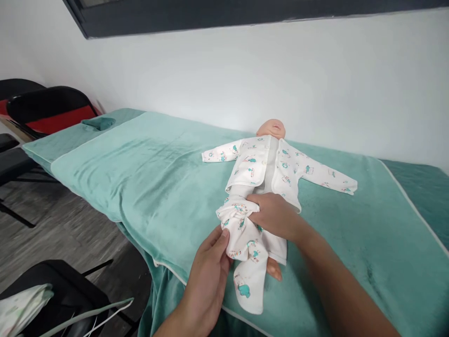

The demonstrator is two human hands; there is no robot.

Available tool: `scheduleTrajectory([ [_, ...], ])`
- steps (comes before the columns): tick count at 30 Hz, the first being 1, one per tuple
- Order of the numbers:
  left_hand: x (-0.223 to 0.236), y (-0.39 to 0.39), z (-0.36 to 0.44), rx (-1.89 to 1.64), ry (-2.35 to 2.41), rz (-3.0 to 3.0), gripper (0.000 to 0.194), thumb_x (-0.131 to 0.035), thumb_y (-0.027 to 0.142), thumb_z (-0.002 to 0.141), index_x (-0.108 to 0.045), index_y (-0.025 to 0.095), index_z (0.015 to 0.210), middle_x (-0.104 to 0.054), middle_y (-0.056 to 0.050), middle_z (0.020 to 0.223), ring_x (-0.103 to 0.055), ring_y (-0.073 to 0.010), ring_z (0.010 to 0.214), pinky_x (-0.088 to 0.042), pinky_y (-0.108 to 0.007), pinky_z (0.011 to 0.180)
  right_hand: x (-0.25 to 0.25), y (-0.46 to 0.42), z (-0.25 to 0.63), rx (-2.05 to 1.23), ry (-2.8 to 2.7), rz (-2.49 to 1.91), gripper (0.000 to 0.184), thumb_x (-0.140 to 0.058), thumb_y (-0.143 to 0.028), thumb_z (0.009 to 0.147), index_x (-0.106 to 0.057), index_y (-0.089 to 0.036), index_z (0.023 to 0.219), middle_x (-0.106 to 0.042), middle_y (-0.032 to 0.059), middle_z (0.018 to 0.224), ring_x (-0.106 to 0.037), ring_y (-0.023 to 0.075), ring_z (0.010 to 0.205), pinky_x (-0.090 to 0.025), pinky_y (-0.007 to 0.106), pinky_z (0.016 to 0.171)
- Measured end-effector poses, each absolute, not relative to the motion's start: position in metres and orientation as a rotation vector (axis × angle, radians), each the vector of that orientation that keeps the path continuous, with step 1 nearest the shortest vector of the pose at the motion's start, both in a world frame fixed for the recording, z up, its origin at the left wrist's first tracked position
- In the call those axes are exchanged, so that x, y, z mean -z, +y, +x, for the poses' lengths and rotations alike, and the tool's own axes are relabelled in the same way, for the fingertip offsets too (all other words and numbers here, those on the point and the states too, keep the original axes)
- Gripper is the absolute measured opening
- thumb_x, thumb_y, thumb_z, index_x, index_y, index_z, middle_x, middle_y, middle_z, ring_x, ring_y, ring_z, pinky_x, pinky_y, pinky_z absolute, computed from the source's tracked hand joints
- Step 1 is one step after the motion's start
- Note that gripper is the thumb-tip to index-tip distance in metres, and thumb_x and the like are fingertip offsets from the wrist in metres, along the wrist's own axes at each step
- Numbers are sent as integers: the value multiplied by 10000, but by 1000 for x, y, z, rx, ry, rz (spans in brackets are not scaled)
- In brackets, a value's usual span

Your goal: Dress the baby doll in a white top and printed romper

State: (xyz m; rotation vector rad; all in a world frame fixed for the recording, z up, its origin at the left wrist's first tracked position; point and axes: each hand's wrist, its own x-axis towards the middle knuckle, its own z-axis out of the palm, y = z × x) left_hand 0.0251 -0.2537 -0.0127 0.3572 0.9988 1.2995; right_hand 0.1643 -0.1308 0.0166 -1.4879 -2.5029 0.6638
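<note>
A baby doll [271, 127] lies on its back on the green bed cover, its head toward the wall. It wears a white printed jacket [249, 161], open down the front with both sleeves spread out. White printed baby pants [250, 243] are bunched around one of its legs, and an empty pant leg hangs toward the bed's front edge. My right hand [275, 213] grips the bunched cloth near the top. Lower on the left, my left hand [212, 269] pinches the pants between thumb and fingers. One bare foot [274, 269] shows beside the cloth.
The green cover [147, 154] drapes over a long bed against a white wall. Black and red chairs [52, 107] stand at the far left. A black chair [59, 290] at the lower left bears a folded printed cloth [24, 306] and a hanger-like loop [98, 313].
</note>
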Motion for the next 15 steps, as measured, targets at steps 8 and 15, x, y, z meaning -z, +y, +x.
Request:
scheduleTrajectory([
  [8,58,-226,11,-1304,1467,841,408,-536,594,932,-569,188,913,-552,19,775,-478,-126,693,-398,-246,614,-15,-128,170,-735,-2389,-1519,104,-469,-177,758,-410,-215,682,-519,-26,636,-408,138,601,-240,291,605],
  [15,55,-179,-14,-1244,1574,1267,292,-471,499,970,-528,218,914,-606,4,848,-545,-167,787,-414,-276,700,-13,-127,171,-777,-2331,-1521,72,-483,-206,765,-449,-220,704,-551,-18,675,-449,149,635,-269,294,618],
])
